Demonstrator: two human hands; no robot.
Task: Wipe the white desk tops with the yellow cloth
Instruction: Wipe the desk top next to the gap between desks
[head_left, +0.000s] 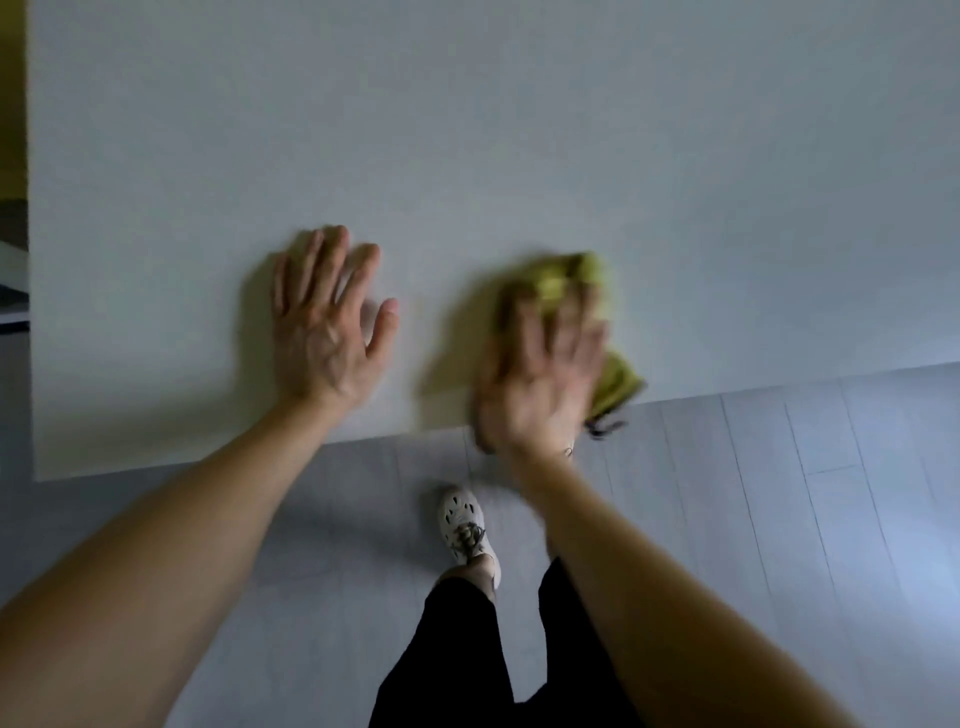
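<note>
The white desk top (467, 156) fills the upper part of the view, its near edge running from lower left up to the right. My left hand (324, 317) lies flat on it with the fingers spread, holding nothing. My right hand (540, 364), blurred by motion, presses flat on the yellow cloth (571, 280) close to the desk's near edge. The cloth is bunched, showing beyond the fingertips, and a corner of it (618, 382) hangs past the edge to the right of the hand.
Grey plank floor (779, 519) lies below the desk edge. My black trouser legs (457, 649) and a pale shoe (465, 525) stand on it just in front of the desk. The desk's left edge (30, 260) borders a darker gap with other furniture.
</note>
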